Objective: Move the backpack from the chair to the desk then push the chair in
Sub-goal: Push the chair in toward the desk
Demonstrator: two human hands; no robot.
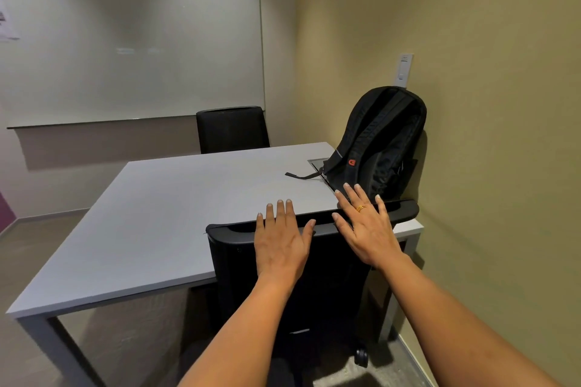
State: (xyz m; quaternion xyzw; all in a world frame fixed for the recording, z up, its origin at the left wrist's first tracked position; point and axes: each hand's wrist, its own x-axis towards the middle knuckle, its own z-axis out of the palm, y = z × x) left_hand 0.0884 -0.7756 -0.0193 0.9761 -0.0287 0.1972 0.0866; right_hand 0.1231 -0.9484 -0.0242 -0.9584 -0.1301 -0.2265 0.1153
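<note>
The black backpack (pixel 382 141) is stood upright on the grey desk (pixel 176 207), leaned against the wall. The left hand (pixel 279 242) and right hand (pixel 366 226) are spread flat, holding nothing, at the office chair (pixel 226 261) backrest.

- One view only, from a wide-angle camera worn on the person's head, looking forward and down.
- It faces a room corner, with the surface (pixel 176 198) spreading across the middle and the beige wall (pixel 487 72) at right.
- It sits close: both forearms reach in from the bottom edge (straight lines bow near the borders).
- The chair back (pixel 314 276) stands directly below the lens.
</note>
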